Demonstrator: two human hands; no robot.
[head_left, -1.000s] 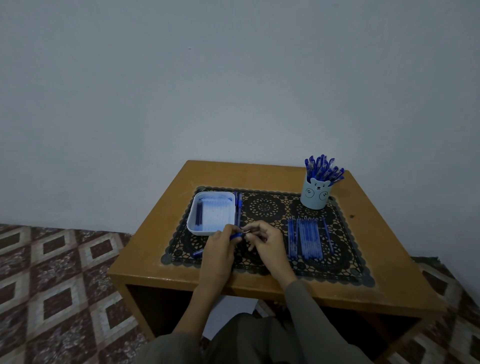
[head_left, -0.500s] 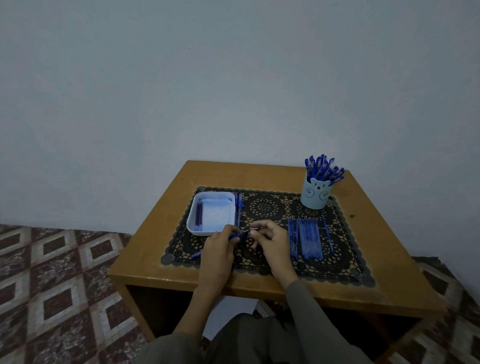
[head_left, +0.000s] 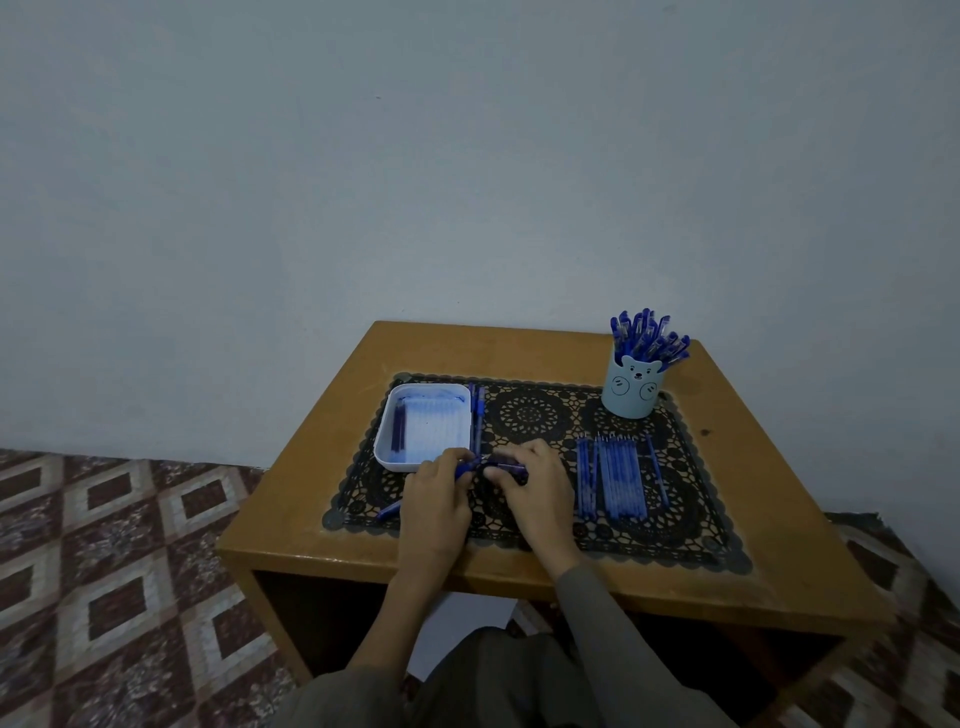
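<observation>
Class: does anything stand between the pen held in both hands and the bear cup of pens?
Nothing visible does. The left hand and right hand grip the pen; bare mat lies toward the bear cup, with the row of refills just beside that path.

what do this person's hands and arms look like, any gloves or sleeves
Both the left hand and the right hand are bare: no gloves, and no rings or watch show in the dim light. The right sleeve is a plain grey-olive long sleeve reaching the wrist. The left sleeve, of the same cloth, sits pushed up near the elbow, leaving the forearm uncovered.
</observation>
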